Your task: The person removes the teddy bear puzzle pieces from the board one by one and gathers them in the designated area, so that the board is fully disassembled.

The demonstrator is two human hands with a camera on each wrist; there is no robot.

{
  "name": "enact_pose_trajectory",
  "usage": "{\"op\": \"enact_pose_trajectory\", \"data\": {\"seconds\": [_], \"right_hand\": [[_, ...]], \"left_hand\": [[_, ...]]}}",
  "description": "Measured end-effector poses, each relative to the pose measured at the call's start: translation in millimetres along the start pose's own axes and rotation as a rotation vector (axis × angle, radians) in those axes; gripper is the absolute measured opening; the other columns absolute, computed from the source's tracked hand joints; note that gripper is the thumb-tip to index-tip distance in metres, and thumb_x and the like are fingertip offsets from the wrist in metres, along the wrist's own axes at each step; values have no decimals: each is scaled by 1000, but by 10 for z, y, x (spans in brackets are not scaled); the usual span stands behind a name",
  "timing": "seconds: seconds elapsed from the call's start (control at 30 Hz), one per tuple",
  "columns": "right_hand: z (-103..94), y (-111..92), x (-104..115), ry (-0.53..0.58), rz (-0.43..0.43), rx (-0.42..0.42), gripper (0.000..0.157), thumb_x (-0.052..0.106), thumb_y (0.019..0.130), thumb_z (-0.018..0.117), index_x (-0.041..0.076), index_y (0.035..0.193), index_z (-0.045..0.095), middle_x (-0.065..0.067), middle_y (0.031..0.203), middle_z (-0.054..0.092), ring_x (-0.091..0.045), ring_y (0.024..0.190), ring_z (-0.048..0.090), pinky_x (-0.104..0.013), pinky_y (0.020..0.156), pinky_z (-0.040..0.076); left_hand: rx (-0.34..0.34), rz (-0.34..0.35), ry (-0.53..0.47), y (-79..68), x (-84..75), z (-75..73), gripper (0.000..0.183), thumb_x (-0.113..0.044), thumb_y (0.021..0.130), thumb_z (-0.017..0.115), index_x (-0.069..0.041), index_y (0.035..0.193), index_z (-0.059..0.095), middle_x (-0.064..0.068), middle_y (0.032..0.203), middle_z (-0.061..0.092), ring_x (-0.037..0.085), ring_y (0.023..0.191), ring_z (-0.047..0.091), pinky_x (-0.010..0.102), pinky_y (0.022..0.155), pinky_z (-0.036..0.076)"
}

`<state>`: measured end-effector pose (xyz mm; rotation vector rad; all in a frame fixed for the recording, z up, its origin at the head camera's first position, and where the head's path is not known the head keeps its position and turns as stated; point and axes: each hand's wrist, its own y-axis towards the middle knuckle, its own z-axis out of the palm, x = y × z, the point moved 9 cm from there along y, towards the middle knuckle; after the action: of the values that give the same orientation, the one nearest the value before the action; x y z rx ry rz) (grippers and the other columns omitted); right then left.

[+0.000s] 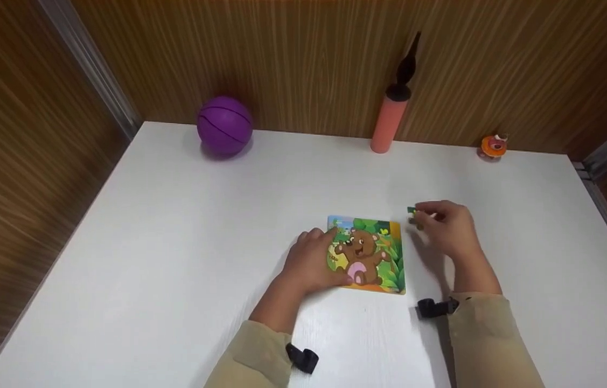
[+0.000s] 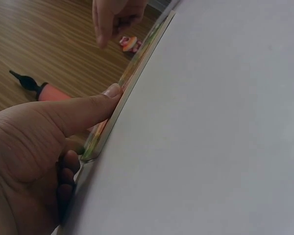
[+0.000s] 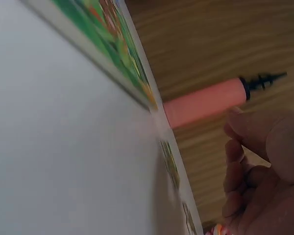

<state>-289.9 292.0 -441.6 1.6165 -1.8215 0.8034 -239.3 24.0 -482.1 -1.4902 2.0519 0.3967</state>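
A square bear jigsaw puzzle [image 1: 365, 253] lies flat on the white table, its picture facing up. My left hand [image 1: 311, 261] holds it at the left side, the thumb [image 2: 100, 105] against its near edge and the fingers along the far left edge. To the right of the puzzle, my right hand [image 1: 446, 226] hovers just above small green puzzle pieces [image 1: 411, 210], its fingers loosely curled. In the right wrist view, a puzzle piece [image 3: 170, 165] lies on the table apart from the fingers, and nothing shows between thumb and fingertips.
A purple ball [image 1: 224, 126] sits at the back left of the table [image 1: 185, 242]. Against the wooden back wall [image 1: 303, 64] stands a pink hand pump [image 1: 388, 121] with a black nozzle. Toward the back right corner is a small toy figure [image 1: 493, 146] with an orange ring.
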Motion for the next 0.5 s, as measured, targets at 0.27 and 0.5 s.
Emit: {"op": "enact_pose_trajectory", "data": {"seconds": [0.27, 0.5], "right_hand": [[499, -132, 415, 32, -210, 140, 28, 14, 102, 71, 0, 126, 75, -15, 110, 69, -27, 94, 57, -35, 76, 51], [785, -191, 472, 43, -182, 216, 28, 13, 101, 73, 1, 126, 75, -14, 112, 69, -25, 94, 60, -35, 78, 53]], "left_hand": [[5, 8, 11, 11, -16, 5, 107, -51, 76, 93, -10, 162, 44, 8, 125, 56, 27, 122, 48, 40, 105, 46], [11, 7, 18, 20, -22, 5, 106, -52, 77, 92, -12, 163, 43, 8, 130, 56, 26, 123, 48, 40, 107, 45]]}}
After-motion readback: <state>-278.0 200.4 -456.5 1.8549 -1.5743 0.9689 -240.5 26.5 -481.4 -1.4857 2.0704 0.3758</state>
